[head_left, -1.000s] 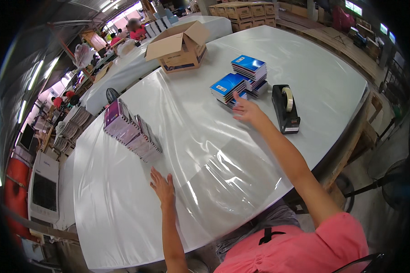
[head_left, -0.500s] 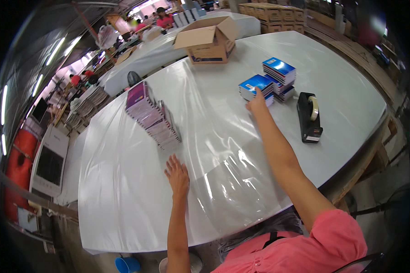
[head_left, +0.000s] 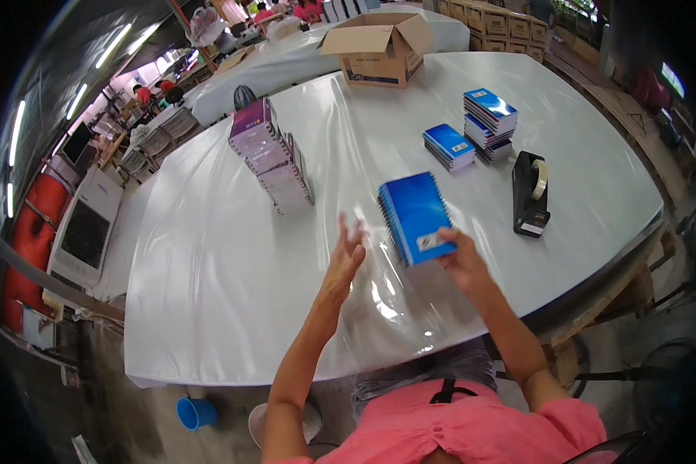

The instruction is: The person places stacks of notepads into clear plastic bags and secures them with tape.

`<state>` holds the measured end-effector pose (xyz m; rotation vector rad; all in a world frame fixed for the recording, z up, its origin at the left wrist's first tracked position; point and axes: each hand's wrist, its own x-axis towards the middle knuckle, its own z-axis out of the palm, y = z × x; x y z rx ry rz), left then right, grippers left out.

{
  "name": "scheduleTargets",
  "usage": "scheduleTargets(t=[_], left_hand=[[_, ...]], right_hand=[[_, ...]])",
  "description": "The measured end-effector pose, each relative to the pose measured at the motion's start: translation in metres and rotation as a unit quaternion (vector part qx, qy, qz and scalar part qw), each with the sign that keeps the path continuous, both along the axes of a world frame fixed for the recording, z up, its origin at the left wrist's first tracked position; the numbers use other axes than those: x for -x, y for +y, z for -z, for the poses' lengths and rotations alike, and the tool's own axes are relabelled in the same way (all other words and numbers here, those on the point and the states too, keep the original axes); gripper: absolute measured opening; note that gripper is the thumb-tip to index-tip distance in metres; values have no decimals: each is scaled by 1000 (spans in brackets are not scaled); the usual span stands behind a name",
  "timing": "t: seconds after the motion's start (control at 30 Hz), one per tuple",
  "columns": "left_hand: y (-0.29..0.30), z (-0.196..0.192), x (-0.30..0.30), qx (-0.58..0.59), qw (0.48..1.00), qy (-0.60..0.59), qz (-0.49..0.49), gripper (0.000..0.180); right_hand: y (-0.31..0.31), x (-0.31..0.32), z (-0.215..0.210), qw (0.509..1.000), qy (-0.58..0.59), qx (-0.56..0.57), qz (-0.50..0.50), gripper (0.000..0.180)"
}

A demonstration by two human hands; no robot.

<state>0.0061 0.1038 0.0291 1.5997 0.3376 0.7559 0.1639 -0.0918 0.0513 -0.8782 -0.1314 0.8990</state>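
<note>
My right hand [head_left: 464, 261] grips blue spiral-bound notebooks [head_left: 416, 210] by the lower right corner, above the table; how many it holds I cannot tell. My left hand [head_left: 343, 257], slightly blurred, is raised to the left of them with fingers apart and nothing in it. Beyond the right hand lies a low stack of blue notebooks [head_left: 448, 145], beside a taller blue stack [head_left: 490, 125]. At the left stands a tall stack of spiral-bound books [head_left: 272, 158] with a purple cover on top.
A black tape dispenser [head_left: 530, 195] stands at the right of the white, plastic-covered table [head_left: 209, 309]. At the far edge is an open cardboard box [head_left: 377, 66]. More cartons [head_left: 499, 27] are piled behind. A blue bucket [head_left: 196, 414] sits on the floor at the lower left.
My right hand has lifted blue notebooks off the nearer stack and brought them toward me, leaving that stack lower. My left hand has risen and moved right, toward them.
</note>
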Motion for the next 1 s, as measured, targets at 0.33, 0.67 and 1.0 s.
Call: scheduleTargets(t=[0.33,0.67,1.0], left_hand=[[-84,-18,42,192,971,54,135,125],[-88,47,43,-25,990,49,131,141],[-103,53,34,-2,996,3,85,153]], right_hand=[[-51,31,25,859,-483,31,-166,84],[-49,52,40,843,-513,29,-160,103],[-49,56,55,817,-539,46,-199,98]])
